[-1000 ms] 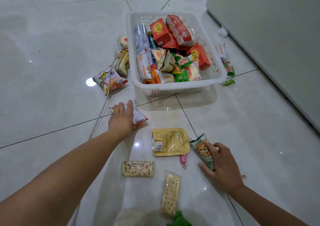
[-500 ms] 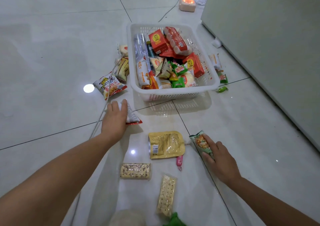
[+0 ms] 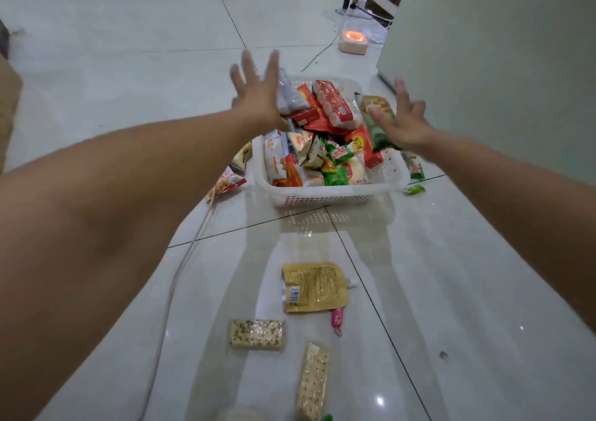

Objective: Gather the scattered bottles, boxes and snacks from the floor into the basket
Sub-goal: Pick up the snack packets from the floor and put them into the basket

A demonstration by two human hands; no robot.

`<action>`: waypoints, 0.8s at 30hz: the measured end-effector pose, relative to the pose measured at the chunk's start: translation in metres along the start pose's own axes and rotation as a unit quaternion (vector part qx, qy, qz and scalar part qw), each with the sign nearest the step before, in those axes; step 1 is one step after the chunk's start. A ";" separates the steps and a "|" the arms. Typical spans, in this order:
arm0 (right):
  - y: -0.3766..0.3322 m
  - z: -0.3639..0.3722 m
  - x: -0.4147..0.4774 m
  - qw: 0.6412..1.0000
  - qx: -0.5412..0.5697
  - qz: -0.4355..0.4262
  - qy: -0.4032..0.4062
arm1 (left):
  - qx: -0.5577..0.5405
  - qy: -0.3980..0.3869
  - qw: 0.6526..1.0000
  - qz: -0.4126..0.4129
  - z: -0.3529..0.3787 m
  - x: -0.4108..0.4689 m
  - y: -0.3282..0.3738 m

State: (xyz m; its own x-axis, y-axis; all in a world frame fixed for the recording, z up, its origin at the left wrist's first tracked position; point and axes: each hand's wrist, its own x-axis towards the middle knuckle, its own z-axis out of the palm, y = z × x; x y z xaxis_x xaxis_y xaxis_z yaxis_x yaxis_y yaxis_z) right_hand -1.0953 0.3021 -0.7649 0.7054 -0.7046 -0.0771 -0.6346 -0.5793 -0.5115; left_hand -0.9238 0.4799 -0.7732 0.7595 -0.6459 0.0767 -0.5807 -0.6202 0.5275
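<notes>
Left hand (image 3: 258, 98) and right hand (image 3: 403, 123) are over the white basket (image 3: 322, 191), fingers spread, neither grip holding anything. Grey packet (image 3: 288, 98) is just beside the left palm, green packet (image 3: 377, 120) beside the right, both above the basket's contents. Yellow pouch (image 3: 314, 286) lies on the floor (image 3: 451, 275), apart from the basket.

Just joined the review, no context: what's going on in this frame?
A person is loading snacks into the white basket. Both hands are over it with fingers spread. A grey-white packet is by the palm of the left hand and a green packet is by the right hand, neither gripped. Blur hides any contact. A yellow pouch, two cracker packs and a small pink sachet lie on the floor in front.
</notes>
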 end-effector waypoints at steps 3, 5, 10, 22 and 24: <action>0.001 0.000 0.007 0.994 -0.091 -0.008 -0.058 | 0.036 -0.095 0.993 0.062 0.024 -0.010 0.005; 0.022 0.017 -0.010 0.984 -0.156 -0.040 -0.079 | 0.074 -0.091 0.987 0.112 0.045 -0.035 -0.013; 0.089 0.087 -0.092 0.934 -0.269 -0.221 -0.080 | 0.173 -0.100 0.951 0.235 0.096 -0.120 -0.089; 0.151 0.167 -0.174 0.820 -0.399 -0.335 -0.237 | 0.194 -0.335 0.854 0.348 0.166 -0.214 -0.117; 0.159 0.164 -0.169 0.827 -0.409 -0.283 -0.262 | 0.201 -0.328 0.854 0.350 0.171 -0.207 -0.113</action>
State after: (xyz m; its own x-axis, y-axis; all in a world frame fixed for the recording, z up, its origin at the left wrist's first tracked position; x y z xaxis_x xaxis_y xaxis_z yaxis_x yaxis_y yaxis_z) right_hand -1.2637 0.3964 -0.9730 0.8666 -0.0751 -0.4934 -0.0056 -0.9900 0.1409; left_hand -1.0661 0.6076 -0.9933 -0.0666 -0.9498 -0.3056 -0.9791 0.0032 0.2034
